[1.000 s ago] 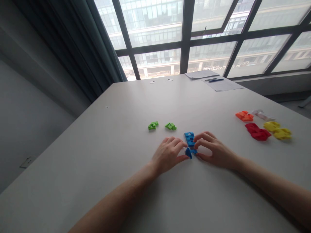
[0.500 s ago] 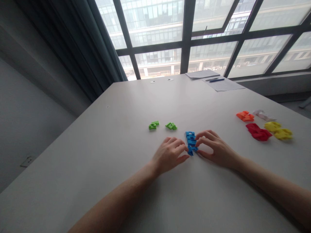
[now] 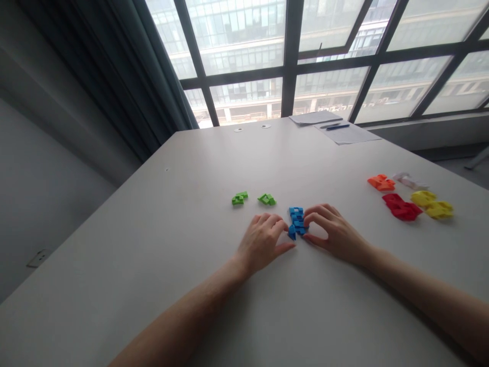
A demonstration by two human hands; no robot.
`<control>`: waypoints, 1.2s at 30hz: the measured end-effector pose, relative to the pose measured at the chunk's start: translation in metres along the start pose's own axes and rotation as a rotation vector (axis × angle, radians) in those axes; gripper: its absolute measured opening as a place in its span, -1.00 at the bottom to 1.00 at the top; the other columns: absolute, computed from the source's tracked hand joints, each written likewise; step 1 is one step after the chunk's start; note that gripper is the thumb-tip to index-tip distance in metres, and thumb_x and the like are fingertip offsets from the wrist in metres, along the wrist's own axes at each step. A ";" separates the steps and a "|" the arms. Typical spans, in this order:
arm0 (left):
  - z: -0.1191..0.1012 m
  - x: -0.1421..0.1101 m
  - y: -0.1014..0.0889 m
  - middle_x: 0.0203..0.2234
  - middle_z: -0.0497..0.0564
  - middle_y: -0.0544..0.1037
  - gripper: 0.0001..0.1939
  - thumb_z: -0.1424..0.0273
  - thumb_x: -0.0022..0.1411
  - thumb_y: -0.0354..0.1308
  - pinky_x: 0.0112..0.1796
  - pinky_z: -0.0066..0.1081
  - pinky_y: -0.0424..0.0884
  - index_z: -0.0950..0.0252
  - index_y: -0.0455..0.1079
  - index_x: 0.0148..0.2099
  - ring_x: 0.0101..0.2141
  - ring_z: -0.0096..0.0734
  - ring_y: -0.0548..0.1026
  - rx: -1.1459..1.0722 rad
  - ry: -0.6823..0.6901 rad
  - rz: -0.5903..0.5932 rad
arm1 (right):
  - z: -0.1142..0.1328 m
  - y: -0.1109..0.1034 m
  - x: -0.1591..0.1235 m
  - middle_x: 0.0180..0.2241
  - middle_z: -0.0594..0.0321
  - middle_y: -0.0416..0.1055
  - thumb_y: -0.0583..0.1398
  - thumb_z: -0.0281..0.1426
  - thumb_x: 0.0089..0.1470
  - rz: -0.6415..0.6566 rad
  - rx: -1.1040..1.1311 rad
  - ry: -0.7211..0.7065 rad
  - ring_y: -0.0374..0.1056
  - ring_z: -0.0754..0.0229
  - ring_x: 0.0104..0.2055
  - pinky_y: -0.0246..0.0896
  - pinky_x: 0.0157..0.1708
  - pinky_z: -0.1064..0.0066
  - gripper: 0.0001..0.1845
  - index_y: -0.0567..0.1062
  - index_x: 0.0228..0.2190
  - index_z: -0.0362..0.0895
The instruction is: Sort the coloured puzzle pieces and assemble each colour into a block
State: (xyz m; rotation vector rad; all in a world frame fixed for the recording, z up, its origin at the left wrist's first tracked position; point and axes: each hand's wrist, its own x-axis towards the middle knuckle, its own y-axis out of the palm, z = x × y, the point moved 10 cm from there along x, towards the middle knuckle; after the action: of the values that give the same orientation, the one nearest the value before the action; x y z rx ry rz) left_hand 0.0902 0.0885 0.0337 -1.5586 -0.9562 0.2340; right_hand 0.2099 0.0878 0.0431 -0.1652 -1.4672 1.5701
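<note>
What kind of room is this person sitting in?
Probably an office or meeting room: a large white table, tall dark-framed windows facing an office building, and loose papers with a blue pen at the far edge.

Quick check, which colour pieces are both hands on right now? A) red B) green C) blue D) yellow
C: the left hand and right hand both have fingertips on the blue puzzle pieces; the green pieces lie apart, untouched, on the table.

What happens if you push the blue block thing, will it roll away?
Probably not. The blue piece looks flat and blocky, so it should slide on the smooth table, not roll. It looks like small, light plastic. Its joined parts might come apart.
</note>
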 end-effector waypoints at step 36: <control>0.001 0.003 0.001 0.01 0.09 0.47 -0.58 0.16 0.26 0.18 0.03 -0.15 0.27 0.21 0.28 0.10 0.04 -0.18 0.37 -0.044 -0.022 -0.003 | -0.023 0.003 0.002 0.06 0.10 0.40 0.09 -0.43 0.06 0.068 0.229 0.146 0.29 -0.01 0.12 0.20 0.09 0.05 -0.49 0.31 0.09 -0.03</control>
State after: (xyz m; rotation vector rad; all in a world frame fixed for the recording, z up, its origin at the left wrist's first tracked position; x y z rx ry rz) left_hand 0.0916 0.0913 0.0331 -1.5978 -0.9868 0.2299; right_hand 0.2222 0.1057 0.0352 -0.1924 -1.1708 1.7306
